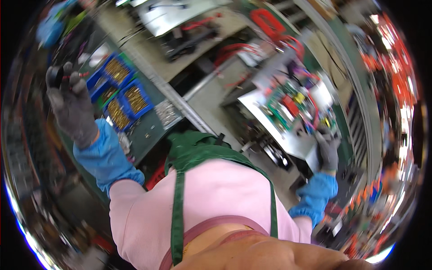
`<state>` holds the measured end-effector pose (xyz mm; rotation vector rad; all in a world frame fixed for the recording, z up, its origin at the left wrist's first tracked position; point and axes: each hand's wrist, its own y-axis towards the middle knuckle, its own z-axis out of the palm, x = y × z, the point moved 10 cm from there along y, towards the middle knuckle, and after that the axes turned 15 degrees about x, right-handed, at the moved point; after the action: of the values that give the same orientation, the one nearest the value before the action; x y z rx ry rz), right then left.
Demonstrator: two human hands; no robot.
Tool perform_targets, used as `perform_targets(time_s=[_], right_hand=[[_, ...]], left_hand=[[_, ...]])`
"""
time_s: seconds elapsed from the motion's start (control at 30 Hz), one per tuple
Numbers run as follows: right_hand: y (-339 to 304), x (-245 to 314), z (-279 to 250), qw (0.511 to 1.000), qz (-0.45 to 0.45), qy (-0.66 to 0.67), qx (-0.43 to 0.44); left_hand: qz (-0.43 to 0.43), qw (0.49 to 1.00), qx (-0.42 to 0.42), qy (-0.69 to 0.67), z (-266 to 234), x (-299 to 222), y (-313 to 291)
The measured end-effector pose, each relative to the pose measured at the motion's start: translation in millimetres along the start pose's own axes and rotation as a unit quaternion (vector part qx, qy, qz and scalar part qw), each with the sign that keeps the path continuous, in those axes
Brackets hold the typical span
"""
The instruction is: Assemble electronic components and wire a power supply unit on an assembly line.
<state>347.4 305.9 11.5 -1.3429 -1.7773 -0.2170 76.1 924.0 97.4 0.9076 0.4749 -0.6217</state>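
My left hand (74, 105), in a grey glove with a blue sleeve cover, is raised at the left beside the blue parts bins (118, 71). Its fingers are curled around a black rounded thing (56, 77), whose kind I cannot make out. At the right, my right hand (327, 150), gloved the same way, is at the near right edge of a white metal panel (288, 140). Colourful wires and electrical parts (292, 105) crowd that panel. Motion smears the right fingers, so whether they grip the edge or only rest by it is unclear.
Brass-coloured small parts fill the bins on a dark green worktop (153, 135). A clear bag of silvery pieces (166, 113) lies near its edge. Ahead stands another bench with a white sheet (162, 18). Red hoses or cables (267, 24) are coiled at the far right.
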Motion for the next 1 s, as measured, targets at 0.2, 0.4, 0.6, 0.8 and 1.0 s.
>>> perform_targets(time_s=[0.2,0.4,0.6,0.8,1.0], right_hand=[[2,37,10,0.989,-0.029,-0.144,0.034],[-7,24,7,0.988,0.02,-0.149,0.045],[-4,12,5,0.97,-0.02,-0.243,-0.019],[-4,15,6,0.983,-0.033,-0.183,-0.012],[-13,36,-2,0.983,-0.134,-0.111,-0.061]], left_hand=[[-0.003,0.948,0.309,0.081,222,127,29],[-0.027,0.84,0.531,0.104,426,237,-4],[-0.238,0.82,0.519,-0.033,467,325,-46],[-0.333,0.782,0.524,-0.052,451,362,-53],[-0.263,0.751,0.591,0.133,446,373,-79]])
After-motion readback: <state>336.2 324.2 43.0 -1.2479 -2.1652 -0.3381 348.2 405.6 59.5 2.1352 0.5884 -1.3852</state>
